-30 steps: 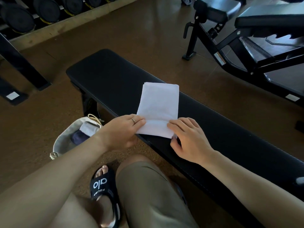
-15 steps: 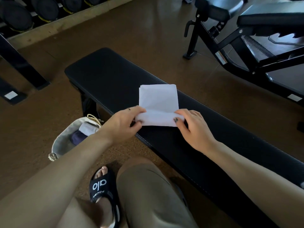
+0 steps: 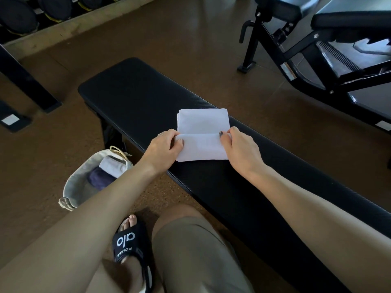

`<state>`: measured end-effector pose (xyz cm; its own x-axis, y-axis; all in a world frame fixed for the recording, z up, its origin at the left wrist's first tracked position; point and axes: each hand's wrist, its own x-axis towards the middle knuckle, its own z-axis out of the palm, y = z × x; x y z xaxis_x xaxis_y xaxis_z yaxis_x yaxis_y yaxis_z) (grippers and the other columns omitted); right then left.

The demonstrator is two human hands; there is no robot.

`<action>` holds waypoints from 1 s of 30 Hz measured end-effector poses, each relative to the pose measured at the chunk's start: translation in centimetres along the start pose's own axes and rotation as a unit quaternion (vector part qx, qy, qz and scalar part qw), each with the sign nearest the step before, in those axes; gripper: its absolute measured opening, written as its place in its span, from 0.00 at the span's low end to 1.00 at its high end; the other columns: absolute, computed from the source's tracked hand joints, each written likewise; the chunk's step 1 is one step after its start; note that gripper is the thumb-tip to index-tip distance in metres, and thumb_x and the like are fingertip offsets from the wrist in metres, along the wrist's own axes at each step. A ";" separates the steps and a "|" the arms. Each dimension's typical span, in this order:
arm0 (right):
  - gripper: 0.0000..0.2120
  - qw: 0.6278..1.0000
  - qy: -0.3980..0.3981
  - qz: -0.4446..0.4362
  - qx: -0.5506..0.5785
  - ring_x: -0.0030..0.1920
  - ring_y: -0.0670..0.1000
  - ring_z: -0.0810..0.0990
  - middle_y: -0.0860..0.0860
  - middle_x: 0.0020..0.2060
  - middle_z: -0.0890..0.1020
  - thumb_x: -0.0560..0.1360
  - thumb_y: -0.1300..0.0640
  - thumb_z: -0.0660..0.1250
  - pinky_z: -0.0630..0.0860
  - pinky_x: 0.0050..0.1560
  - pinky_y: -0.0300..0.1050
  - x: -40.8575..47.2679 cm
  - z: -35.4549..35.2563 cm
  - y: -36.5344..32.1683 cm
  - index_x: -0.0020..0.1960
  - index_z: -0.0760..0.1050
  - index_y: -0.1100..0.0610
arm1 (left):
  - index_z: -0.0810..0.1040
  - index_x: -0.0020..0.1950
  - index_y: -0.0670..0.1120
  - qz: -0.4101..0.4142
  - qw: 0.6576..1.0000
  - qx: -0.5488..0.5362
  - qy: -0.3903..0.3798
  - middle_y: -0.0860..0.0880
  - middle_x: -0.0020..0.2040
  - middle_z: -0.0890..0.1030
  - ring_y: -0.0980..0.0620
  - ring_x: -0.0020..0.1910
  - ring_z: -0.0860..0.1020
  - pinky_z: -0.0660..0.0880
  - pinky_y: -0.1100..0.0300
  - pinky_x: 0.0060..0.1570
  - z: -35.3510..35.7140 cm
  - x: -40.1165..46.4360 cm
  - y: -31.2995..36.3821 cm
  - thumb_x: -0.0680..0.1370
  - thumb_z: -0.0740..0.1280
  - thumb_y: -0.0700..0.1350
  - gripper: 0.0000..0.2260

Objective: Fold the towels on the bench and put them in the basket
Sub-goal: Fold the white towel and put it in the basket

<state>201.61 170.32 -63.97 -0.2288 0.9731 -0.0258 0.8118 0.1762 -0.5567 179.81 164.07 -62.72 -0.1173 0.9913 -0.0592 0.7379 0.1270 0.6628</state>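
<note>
A white towel [image 3: 202, 132] lies on the black padded bench [image 3: 137, 98], its near part doubled over toward the far side. My left hand [image 3: 164, 150] pinches the left end of the folded flap, and my right hand [image 3: 240, 148] pinches the right end. On the floor to the left of the bench stands a light cloth basket [image 3: 73, 187]. Inside it lie a folded white towel [image 3: 112, 166] and a dark purple towel [image 3: 99, 178].
A black adjustable gym bench [image 3: 317, 49] stands at the back right. A dumbbell rack [image 3: 31, 15] lines the far left, with a black frame leg [image 3: 29, 85] on the brown floor. My knee [image 3: 190, 240] and sandalled foot [image 3: 131, 244] are below the bench edge.
Both hands took hold of the towel's near edge and carried it up and away, folding it over the far half. The flap now lies further over than half a second ago.
</note>
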 end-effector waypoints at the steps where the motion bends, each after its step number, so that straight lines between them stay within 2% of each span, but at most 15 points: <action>1: 0.16 1.000 -0.002 0.000 -0.018 0.40 0.50 0.78 0.47 0.38 0.77 0.86 0.46 0.54 0.77 0.43 0.54 0.1 0.1 -0.1 0.48 0.71 0.54 | 0.76 0.58 0.47 -0.008 1.000 -0.002 -0.003 0.50 0.52 0.77 0.54 0.48 0.75 0.67 0.66 0.39 0.1 0.2 -0.1 0.85 0.58 0.50 0.10; 5: 0.11 0.997 0.012 -0.003 -0.080 0.38 0.49 0.77 0.46 0.38 0.74 0.86 0.47 0.53 0.76 0.44 0.53 0.3 0.5 -0.3 0.52 0.67 0.53 | 0.75 0.55 0.48 -0.039 0.999 -0.005 -0.004 0.49 0.49 0.77 0.53 0.46 0.75 0.68 0.62 0.37 0.5 0.9 -0.1 0.84 0.60 0.50 0.07; 7: 0.10 0.996 0.024 -0.002 -0.087 0.38 0.50 0.76 0.48 0.42 0.74 0.86 0.47 0.54 0.76 0.43 0.53 0.3 0.6 -0.5 0.54 0.66 0.53 | 0.72 0.56 0.49 -0.039 0.999 -0.002 0.005 0.50 0.48 0.76 0.53 0.46 0.75 0.67 0.61 0.38 0.7 0.9 -0.1 0.84 0.61 0.50 0.05; 10: 0.10 0.993 0.042 -0.016 -0.106 0.41 0.51 0.75 0.52 0.49 0.72 0.86 0.49 0.55 0.78 0.43 0.51 0.4 0.4 -0.8 0.60 0.66 0.55 | 0.69 0.61 0.51 -0.018 0.997 0.063 0.027 0.49 0.54 0.72 0.50 0.49 0.74 0.71 0.57 0.44 0.5 0.6 0.3 0.83 0.61 0.50 0.08; 11: 0.09 0.991 0.053 -0.037 -0.120 0.41 0.51 0.75 0.53 0.50 0.71 0.86 0.51 0.57 0.78 0.44 0.50 0.5 0.5 -0.7 0.61 0.67 0.55 | 0.69 0.63 0.50 0.003 0.992 0.116 0.052 0.48 0.57 0.70 0.49 0.51 0.74 0.73 0.55 0.47 0.4 0.4 0.6 0.83 0.62 0.48 0.10; 13: 0.05 0.978 0.090 -0.108 -0.152 0.43 0.52 0.74 0.54 0.50 0.72 0.84 0.56 0.61 0.77 0.45 0.51 0.5 0.5 -0.6 0.58 0.69 0.57 | 0.71 0.64 0.49 0.123 0.956 0.245 0.102 0.45 0.60 0.71 0.44 0.55 0.74 0.75 0.49 0.53 0.2 0.2 1.2 0.80 0.64 0.41 0.13; 15: 0.06 0.953 0.125 -0.192 -0.197 0.45 0.55 0.75 0.56 0.49 0.75 0.79 0.62 0.67 0.77 0.47 0.52 0.6 0.6 0.0 0.55 0.71 0.58 | 0.75 0.63 0.47 0.264 0.906 0.323 0.069 0.44 0.62 0.75 0.42 0.59 0.75 0.76 0.47 0.58 0.4 0.0 1.7 0.75 0.65 0.35 0.17; 16: 0.09 0.939 0.134 -0.231 -0.215 0.46 0.56 0.76 0.56 0.49 0.76 0.76 0.64 0.69 0.77 0.49 0.53 0.6 0.6 0.4 0.54 0.72 0.58 | 0.76 0.62 0.46 0.304 0.889 0.339 0.039 0.44 0.62 0.76 0.42 0.59 0.76 0.76 0.47 0.58 0.6 -0.1 1.9 0.74 0.66 0.34 0.18; 19: 0.14 0.907 0.106 -0.329 -0.239 0.49 0.58 0.76 0.56 0.50 0.77 0.70 0.67 0.72 0.76 0.52 0.55 0.6 0.1 0.9 0.54 0.76 0.59 | 0.77 0.60 0.43 0.303 0.894 0.330 0.011 0.44 0.59 0.78 0.43 0.55 0.78 0.80 0.48 0.50 0.5 -0.4 2.0 0.74 0.67 0.33 0.16; 21: 0.16 0.899 0.077 -0.362 -0.235 0.51 0.58 0.77 0.56 0.51 0.78 0.69 0.68 0.73 0.77 0.53 0.55 0.6 -0.2 1.1 0.55 0.78 0.59 | 0.77 0.62 0.41 0.303 0.901 0.309 0.010 0.43 0.60 0.79 0.42 0.56 0.79 0.81 0.47 0.49 0.3 -0.8 1.8 0.77 0.64 0.37 0.14; 23: 0.15 0.901 0.050 -0.368 -0.226 0.54 0.57 0.79 0.55 0.55 0.80 0.72 0.66 0.72 0.77 0.58 0.54 0.4 -0.8 1.3 0.58 0.80 0.58 | 0.77 0.65 0.39 0.303 0.903 0.305 -0.007 0.41 0.62 0.79 0.42 0.59 0.79 0.81 0.49 0.55 0.1 -1.4 1.5 0.78 0.64 0.44 0.17; 25: 0.14 0.906 0.027 -0.363 -0.214 0.60 0.55 0.79 0.53 0.60 0.80 0.78 0.59 0.67 0.74 0.65 0.52 0.0 -1.4 1.8 0.63 0.79 0.57 | 0.75 0.68 0.37 0.297 0.898 0.325 -0.025 0.38 0.64 0.79 0.40 0.63 0.78 0.78 0.48 0.62 0.2 -1.7 1.3 0.76 0.68 0.47 0.23; 27: 0.19 0.911 0.011 -0.357 -0.207 0.64 0.52 0.77 0.52 0.65 0.79 0.80 0.52 0.64 0.70 0.70 0.50 -0.5 -2.0 2.3 0.69 0.76 0.56 | 0.74 0.68 0.34 0.293 0.887 0.355 -0.032 0.35 0.64 0.79 0.38 0.63 0.78 0.78 0.45 0.64 0.5 -1.6 1.3 0.75 0.69 0.43 0.24; 30: 0.29 0.917 -0.016 -0.340 -0.209 0.70 0.52 0.73 0.51 0.70 0.76 0.77 0.46 0.69 0.62 0.74 0.46 -0.7 -2.2 2.9 0.75 0.71 0.55 | 0.75 0.67 0.33 0.282 0.884 0.371 -0.040 0.34 0.63 0.79 0.36 0.62 0.79 0.78 0.43 0.62 0.8 -1.4 1.9 0.73 0.67 0.39 0.23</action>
<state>205.28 170.45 -63.77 -0.7689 0.6132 0.1811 0.6086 0.7887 -0.0863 181.91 162.99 -61.94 0.4342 0.8993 0.0531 0.9000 -0.4306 -0.0669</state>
